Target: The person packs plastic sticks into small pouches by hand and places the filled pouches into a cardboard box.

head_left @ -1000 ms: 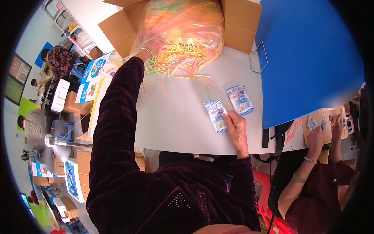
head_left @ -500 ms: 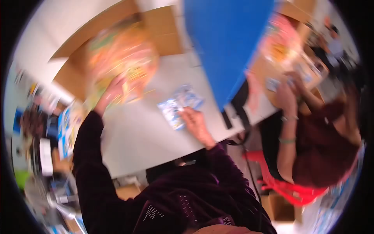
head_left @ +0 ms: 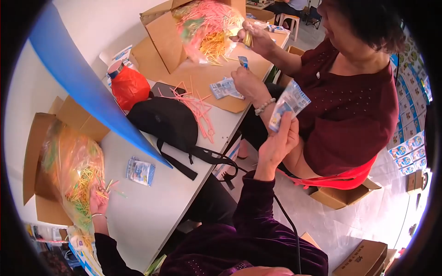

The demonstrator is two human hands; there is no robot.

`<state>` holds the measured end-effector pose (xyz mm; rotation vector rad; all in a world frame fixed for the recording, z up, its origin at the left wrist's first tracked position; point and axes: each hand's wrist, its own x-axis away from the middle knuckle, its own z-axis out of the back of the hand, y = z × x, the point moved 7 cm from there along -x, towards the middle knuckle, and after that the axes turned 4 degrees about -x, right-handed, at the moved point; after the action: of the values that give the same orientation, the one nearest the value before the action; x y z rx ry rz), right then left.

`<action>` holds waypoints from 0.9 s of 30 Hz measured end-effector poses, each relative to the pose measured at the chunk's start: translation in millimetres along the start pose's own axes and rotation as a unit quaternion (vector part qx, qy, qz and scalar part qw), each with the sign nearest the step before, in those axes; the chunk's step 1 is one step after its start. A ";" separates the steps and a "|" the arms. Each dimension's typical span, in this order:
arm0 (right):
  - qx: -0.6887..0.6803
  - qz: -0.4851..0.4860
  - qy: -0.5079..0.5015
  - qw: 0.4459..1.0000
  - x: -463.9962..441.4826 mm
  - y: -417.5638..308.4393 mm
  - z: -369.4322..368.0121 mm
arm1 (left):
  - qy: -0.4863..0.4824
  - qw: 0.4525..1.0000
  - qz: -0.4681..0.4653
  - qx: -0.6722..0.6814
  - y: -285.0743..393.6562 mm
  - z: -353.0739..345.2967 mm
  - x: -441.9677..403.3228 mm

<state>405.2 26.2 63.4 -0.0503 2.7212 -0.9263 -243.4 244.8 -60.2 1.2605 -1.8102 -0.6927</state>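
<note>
- There it was, raised beyond the smooth pale-grey tabletop (head_left: 147,207): our right hand (head_left: 277,146), nearly closed, pinched the lower end of a blue-and-white printed plastic packet (head_left: 289,103)!
- Light, limp and slippery, we judged; best gripped by a crimped end.
- Our left hand (head_left: 98,200), half-curled, touched thin yellow-green sticks (head_left: 83,191); any firm grip, we couldn't tell.
- Those looked stiff but snappable, safest taken mid-length.

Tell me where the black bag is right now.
In the head view, the black bag lies left of center on the white table, between the blue divider and the loose pink sticks, next to the red bundle.
</note>
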 end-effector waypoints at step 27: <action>0.084 -0.537 -0.626 0.559 355.6 106.1 -119.2 | 0.002 0.983 -0.173 -0.056 18.4 -126.7 67.0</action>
<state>36.8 139.7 5.3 -1.7048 0.9845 -0.7713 -156.5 189.8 41.3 1.5148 -1.5394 -0.9682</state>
